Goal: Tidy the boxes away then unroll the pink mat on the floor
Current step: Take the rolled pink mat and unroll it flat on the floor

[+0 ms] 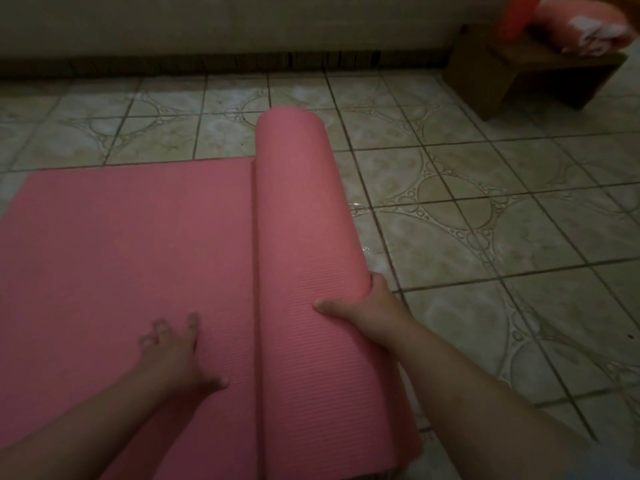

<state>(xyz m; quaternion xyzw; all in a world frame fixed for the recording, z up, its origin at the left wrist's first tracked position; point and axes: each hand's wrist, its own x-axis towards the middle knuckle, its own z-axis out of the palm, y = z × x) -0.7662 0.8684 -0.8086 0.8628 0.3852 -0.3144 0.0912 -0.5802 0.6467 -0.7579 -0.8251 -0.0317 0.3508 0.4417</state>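
The pink mat (131, 244) lies partly unrolled on the tiled floor, its flat part spreading to the left. The part still rolled up (298, 202) runs from near me toward the far wall, just right of centre. My left hand (173, 355) rests flat on the unrolled part with fingers spread. My right hand (360, 306) grips the right side of the roll, thumb on top and fingers tucked under its far side. No boxes can be told apart in this dim view.
Patterned floor tiles (485, 216) stretch to the right of the roll. A low brown bench (491, 74) stands at the back right with a red upright thing (517, 15) and a pink bundle (581, 29) on it. A wall (207, 22) closes the far side.
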